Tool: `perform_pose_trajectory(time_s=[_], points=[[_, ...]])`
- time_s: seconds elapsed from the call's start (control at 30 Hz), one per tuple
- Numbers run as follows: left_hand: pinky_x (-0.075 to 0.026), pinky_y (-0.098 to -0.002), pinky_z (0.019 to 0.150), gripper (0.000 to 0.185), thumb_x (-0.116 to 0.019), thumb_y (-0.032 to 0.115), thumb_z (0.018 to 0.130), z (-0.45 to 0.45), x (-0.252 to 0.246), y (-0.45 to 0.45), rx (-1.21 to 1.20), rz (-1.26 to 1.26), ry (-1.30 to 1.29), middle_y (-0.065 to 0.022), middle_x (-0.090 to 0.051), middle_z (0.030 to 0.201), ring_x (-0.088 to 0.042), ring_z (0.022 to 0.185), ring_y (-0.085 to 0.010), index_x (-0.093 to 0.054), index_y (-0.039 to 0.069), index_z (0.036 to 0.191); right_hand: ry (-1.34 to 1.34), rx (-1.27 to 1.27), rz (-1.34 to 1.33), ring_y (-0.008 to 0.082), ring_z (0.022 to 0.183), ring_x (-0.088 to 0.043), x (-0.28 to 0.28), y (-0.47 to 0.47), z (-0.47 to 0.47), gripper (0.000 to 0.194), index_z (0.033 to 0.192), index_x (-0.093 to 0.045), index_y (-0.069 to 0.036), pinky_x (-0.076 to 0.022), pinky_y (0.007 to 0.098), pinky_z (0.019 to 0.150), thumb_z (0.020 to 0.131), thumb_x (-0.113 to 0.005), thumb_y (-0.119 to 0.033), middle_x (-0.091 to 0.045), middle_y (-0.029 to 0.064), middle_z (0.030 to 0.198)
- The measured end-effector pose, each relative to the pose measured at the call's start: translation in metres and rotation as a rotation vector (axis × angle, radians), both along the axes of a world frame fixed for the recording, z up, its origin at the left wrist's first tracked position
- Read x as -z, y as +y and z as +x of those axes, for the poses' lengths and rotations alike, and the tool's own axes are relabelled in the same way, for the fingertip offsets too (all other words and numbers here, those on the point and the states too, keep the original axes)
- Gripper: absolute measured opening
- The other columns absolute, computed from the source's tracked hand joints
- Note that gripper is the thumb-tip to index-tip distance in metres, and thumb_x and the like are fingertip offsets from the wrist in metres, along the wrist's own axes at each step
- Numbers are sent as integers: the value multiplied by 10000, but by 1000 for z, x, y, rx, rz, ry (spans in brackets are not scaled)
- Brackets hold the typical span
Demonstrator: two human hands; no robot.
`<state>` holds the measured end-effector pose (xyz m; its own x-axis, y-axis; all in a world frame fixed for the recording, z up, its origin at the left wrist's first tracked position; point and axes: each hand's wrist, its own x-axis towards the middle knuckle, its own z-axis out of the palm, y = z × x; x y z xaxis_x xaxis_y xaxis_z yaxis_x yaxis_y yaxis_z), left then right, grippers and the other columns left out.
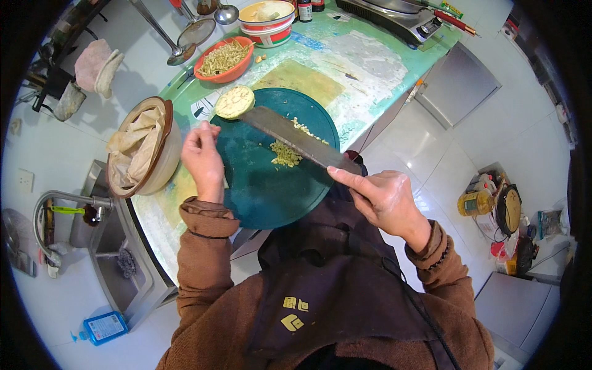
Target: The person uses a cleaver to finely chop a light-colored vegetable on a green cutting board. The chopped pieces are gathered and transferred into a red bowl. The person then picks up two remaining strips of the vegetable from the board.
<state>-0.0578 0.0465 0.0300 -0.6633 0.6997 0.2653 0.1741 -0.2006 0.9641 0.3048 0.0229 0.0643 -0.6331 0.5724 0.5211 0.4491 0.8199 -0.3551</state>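
Note:
A broad cleaver [296, 136] slants over the round green cutting board [263, 199], its handle end in my right hand [386, 199]. My right index finger stretches along the cleaver's lower edge near the handle. Finely diced green vegetable [286, 155] lies on the board beside the blade, and paler bits [307, 128] show on its far side. By the board's left rim, my left hand [202, 152] is raised with curled fingers and nothing visible in them. A cut pale green vegetable [235, 102], possibly eggplant, rests at the board's far left edge, close to the blade's tip.
Left of the board stands a brown-rimmed bowl [173, 152] with crumpled cloth or paper inside. Farther back are an orange bowl [226, 76] of sprouts, stacked tubs [266, 34] and a portable stove [393, 23]. A sink [115, 282] lies at left.

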Motion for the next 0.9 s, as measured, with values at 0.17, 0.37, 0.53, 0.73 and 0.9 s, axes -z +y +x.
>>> perform_pose_trajectory(time_s=[0.17, 0.37, 0.53, 0.73, 0.9], points=[[-530, -343, 831, 393, -718, 332, 1059, 6, -41, -1, 196, -316, 516, -135, -727, 873, -659, 857, -191, -708, -36, 922, -262, -57, 238, 221, 522, -509, -4, 15, 7, 768, 1527, -654, -350, -430, 377, 537, 817, -734, -66, -418, 17, 593], [-441, -524, 1122, 822, -792, 535, 939, 98, -25, 12, 355, -155, 1064, -245, -626, 1374, -556, 1313, -421, -540, -12, 1499, -409, -149, 284, 232, 642, -592, -18, 27, 0, 705, 1541, -633, -356, -525, 373, 668, 880, -629, -111, -522, 28, 682], [-427, -535, 1124, 727, -748, 438, 979, 118, -9, 34, 260, -279, 1208, -220, -625, 1355, -538, 1315, -423, -545, -9, 1515, -493, -156, 340, 207, 652, -583, -21, 28, 0, 682, 1529, -638, -384, -513, 352, 671, 900, -630, -120, -527, 15, 694], [-353, -592, 1200, 624, -738, 376, 986, 87, 1, 40, 324, -385, 1128, -248, -609, 1403, -473, 1420, -487, -601, 51, 1500, -513, -119, 401, 192, 649, -561, -28, 27, 17, 710, 1523, -636, -433, -499, 326, 643, 891, -649, -109, -493, 2, 691], [-446, -525, 1141, 555, -735, 344, 995, 67, -2, 46, 367, -354, 1088, -223, -640, 1351, -550, 1336, -439, -636, 46, 1453, -525, -79, 441, 182, 622, -524, -37, 21, 33, 742, 1521, -635, -460, -474, 323, 611, 867, -665, -109, -441, -16, 673]])
